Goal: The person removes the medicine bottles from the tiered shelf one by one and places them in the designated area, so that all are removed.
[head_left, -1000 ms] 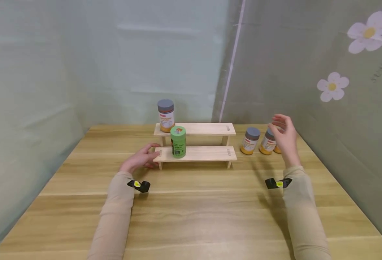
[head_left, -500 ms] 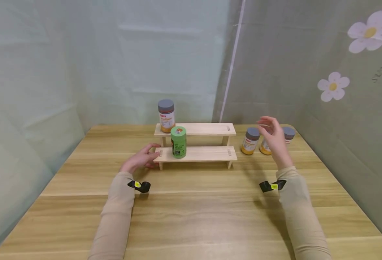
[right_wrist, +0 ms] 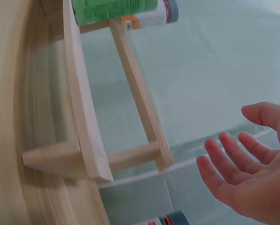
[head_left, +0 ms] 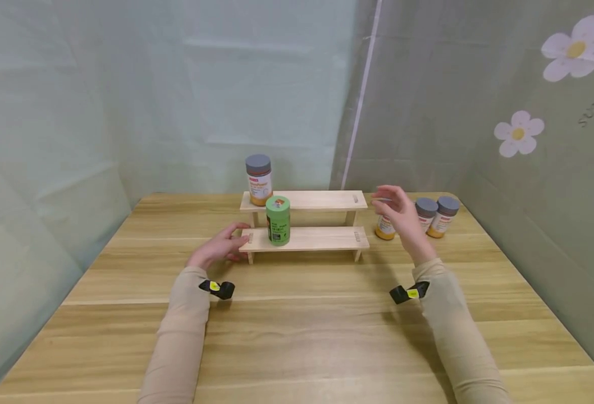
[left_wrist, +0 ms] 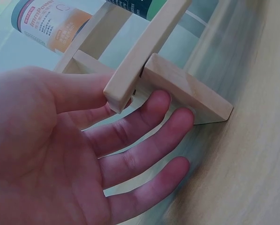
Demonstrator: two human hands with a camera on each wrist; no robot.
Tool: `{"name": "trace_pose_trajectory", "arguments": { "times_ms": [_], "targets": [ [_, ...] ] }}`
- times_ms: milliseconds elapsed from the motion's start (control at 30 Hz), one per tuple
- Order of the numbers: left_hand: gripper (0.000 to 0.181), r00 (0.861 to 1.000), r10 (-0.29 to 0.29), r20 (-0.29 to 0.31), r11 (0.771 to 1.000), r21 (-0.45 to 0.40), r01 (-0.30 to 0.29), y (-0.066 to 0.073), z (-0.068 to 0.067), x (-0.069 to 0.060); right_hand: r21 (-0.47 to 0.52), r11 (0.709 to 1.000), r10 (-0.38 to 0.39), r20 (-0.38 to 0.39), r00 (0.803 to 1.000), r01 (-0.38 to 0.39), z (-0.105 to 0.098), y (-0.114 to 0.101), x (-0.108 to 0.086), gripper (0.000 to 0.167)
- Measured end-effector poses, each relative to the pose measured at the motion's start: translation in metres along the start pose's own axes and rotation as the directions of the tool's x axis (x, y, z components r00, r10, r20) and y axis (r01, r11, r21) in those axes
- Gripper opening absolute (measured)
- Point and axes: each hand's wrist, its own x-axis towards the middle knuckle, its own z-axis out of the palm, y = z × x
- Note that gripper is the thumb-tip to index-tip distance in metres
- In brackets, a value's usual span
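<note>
A two-tier wooden shelf (head_left: 317, 238) stands on the table. My left hand (head_left: 218, 247) holds the left end of its lower board; in the left wrist view the thumb lies on the board's edge and the fingers (left_wrist: 144, 159) reach underneath beside the leg. A green canister (head_left: 278, 221) stands on the lower board. On the upper board is a grey-lidded supplement jar (head_left: 260, 182) with a white and orange label. My right hand (head_left: 402, 217) hovers at a similar jar (head_left: 385, 229) right of the shelf, partly covering it. In the right wrist view its fingers (right_wrist: 233, 164) are spread, holding nothing.
Two more grey-lidded jars (head_left: 444, 217) stand close together farther right, one partly behind my right hand. The wooden table (head_left: 317, 325) ends against hanging cloth (head_left: 226, 101) at the back and sides. Each wrist wears a small black camera.
My right hand has moved left, from over the far-right jars to the jar nearest the shelf, uncovering the others. My left hand stays on the shelf's end.
</note>
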Motion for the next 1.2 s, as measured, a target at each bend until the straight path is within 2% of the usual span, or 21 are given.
{"name": "trace_pose_trajectory", "arguments": {
  "times_ms": [133,333,600,833,1200],
  "targets": [
    [0.053,1.0,-0.001,-0.005,1.0,0.012,0.002,0.001,-0.001,0.0,-0.02,1.0,-0.022,0.061,0.998,0.023,0.013,0.0,0.0,0.042],
    [0.054,1.0,-0.003,-0.006,1.0,0.024,0.003,0.001,-0.002,0.002,-0.06,0.998,-0.02,0.166,0.986,0.03,0.041,0.008,-0.003,0.045],
    [0.055,1.0,-0.013,0.01,0.999,0.031,0.012,0.003,0.001,0.002,-0.039,0.998,-0.044,0.298,0.954,0.058,0.069,0.022,-0.008,0.051],
    [0.054,1.0,-0.023,0.011,0.999,0.047,0.022,0.002,0.001,0.003,-0.012,0.996,-0.083,0.289,0.954,0.09,0.085,0.016,-0.006,0.05],
    [0.054,1.0,-0.025,0.003,1.0,0.019,0.025,-0.001,-0.002,0.002,0.011,0.999,-0.043,0.323,0.945,0.042,0.119,0.005,0.0,0.049]
  ]
}}
